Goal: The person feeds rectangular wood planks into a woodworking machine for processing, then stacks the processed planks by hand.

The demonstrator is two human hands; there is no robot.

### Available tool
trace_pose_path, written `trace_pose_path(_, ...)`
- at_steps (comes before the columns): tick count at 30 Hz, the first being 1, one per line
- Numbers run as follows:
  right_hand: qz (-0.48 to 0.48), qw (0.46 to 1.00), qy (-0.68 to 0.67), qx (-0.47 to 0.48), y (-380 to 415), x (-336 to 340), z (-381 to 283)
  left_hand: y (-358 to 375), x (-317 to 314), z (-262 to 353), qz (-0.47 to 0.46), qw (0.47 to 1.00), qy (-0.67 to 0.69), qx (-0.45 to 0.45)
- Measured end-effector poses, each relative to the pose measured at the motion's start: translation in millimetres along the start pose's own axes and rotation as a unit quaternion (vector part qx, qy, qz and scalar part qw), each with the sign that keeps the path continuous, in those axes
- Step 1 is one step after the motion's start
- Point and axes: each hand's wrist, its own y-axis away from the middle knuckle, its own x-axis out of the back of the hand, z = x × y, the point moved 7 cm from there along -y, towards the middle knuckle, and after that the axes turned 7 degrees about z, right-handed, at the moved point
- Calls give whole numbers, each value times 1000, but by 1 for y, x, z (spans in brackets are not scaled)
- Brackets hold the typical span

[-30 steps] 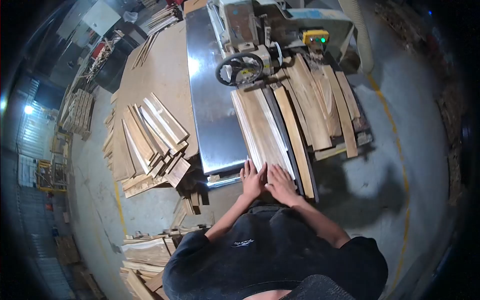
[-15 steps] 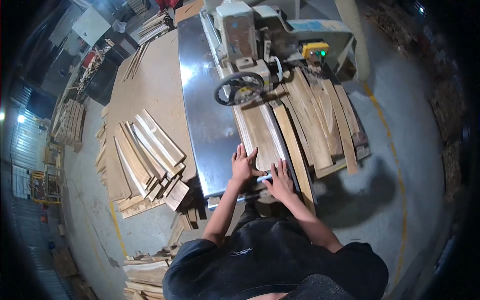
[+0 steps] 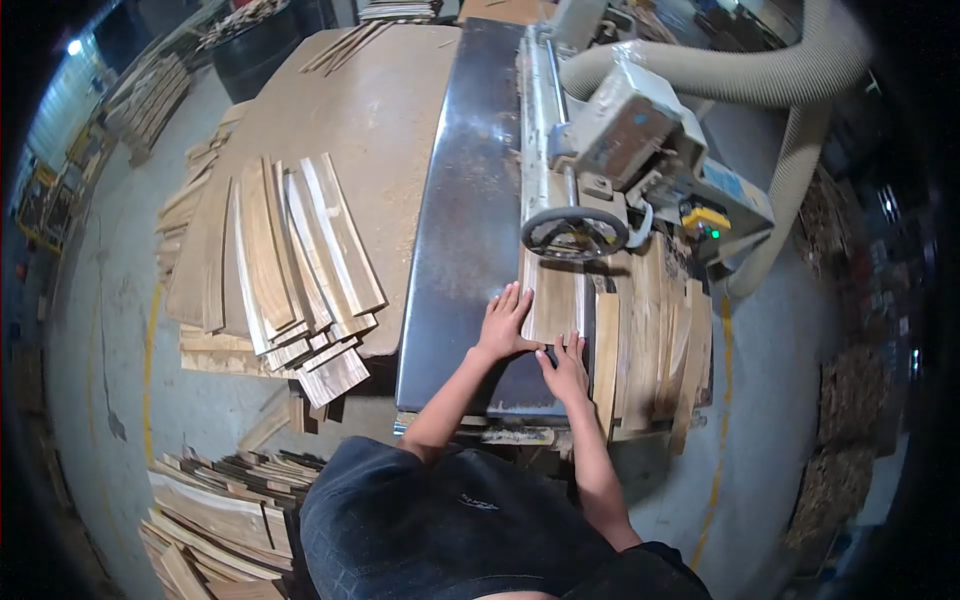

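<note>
A wooden board (image 3: 554,305) lies flat on the metal machine table (image 3: 465,230), its far end under the handwheel (image 3: 574,234) of the woodworking machine (image 3: 625,110). My left hand (image 3: 506,325) is open at the board's near left corner, fingers spread and thumb along the near end. My right hand (image 3: 566,374) rests at the near right corner, open, with its fingertips against the end. Neither hand wraps around the wood. What lies under the machine head is hidden.
Loose planks (image 3: 655,340) lie along the machine's right side. Several cut boards (image 3: 290,250) are piled on the brown side table (image 3: 385,130) at left. More wood (image 3: 215,510) is stacked low at the left. A ribbed hose (image 3: 730,78) runs above the machine.
Both hands have moved forward with the board, which has slid farther under the machine, baring metal table at its near end. My view has also shifted and turned.
</note>
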Motion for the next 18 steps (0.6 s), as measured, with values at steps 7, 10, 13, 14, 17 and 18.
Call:
trace_pose_path(7, -19, 1000, 0, -11, -56, 9, -12, 21, 15, -4, 54, 997, -12, -53)
trace_pose_path(10, -46, 999, -21, -13, -84, 6, -12, 19, 16, -1, 48, 998, -11, -39)
trace_pose_path(13, -46, 999, -19, 3, -102, 2, -18, 24, 15, -1, 67, 995, -14, -73)
trace_pose_path(14, 37, 999, -21, 29, -105, 5, -21, 25, 16, -1, 64, 994, -18, -82)
trace_pose_path(17, 177, 967, -178, 50, -83, -2, -19, 33, 21, -3, 55, 994, -8, -96)
trace_pose_path(18, 260, 962, -79, 40, -70, -25, -7, 37, 23, -3, 52, 993, 6, -103)
